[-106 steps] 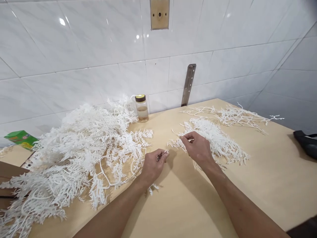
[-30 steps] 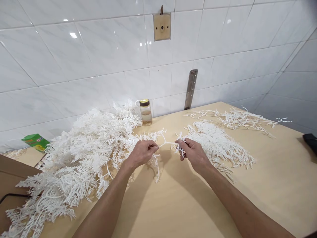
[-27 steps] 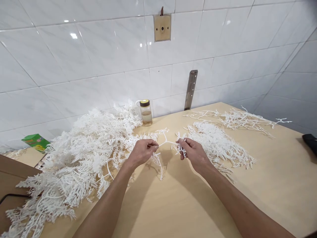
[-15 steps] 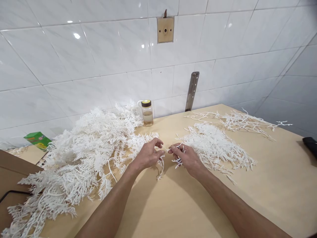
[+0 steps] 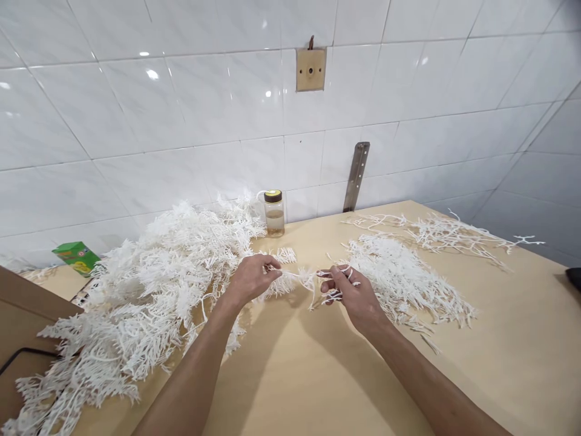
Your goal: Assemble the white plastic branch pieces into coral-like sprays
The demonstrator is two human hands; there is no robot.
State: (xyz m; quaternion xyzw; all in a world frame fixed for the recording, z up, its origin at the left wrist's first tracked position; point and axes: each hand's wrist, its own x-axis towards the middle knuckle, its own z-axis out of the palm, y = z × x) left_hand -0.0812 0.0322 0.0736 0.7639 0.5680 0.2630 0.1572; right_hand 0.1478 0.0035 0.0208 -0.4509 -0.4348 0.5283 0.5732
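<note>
My left hand (image 5: 254, 278) pinches the stem of a white plastic branch (image 5: 307, 280) between thumb and fingertips. The branch stretches toward the right, and a curved twig hangs down from it. My right hand (image 5: 354, 295) is closed around several white plastic sprigs (image 5: 334, 297), their tips poking out between the fingers. Its fingertips are close to the branch's right end; whether they touch it I cannot tell. A large heap of feathery white branches (image 5: 172, 266) lies left of my left hand. Beyond my right hand is a flatter pile of white sprigs (image 5: 408, 275).
Bare white stems (image 5: 454, 233) lie at the table's (image 5: 281, 387) far right. A lidded bottle of liquid (image 5: 275, 215) stands by the tiled wall, near a metal strip (image 5: 356, 177). At left are a green box (image 5: 77, 257) and a cardboard box (image 5: 31, 303). A dark object (image 5: 574, 277) is at the right edge.
My left hand has moved left, away from my right hand, and the branch now shows stretched between them. My right hand still holds the sprigs. The view has tilted slightly upward.
</note>
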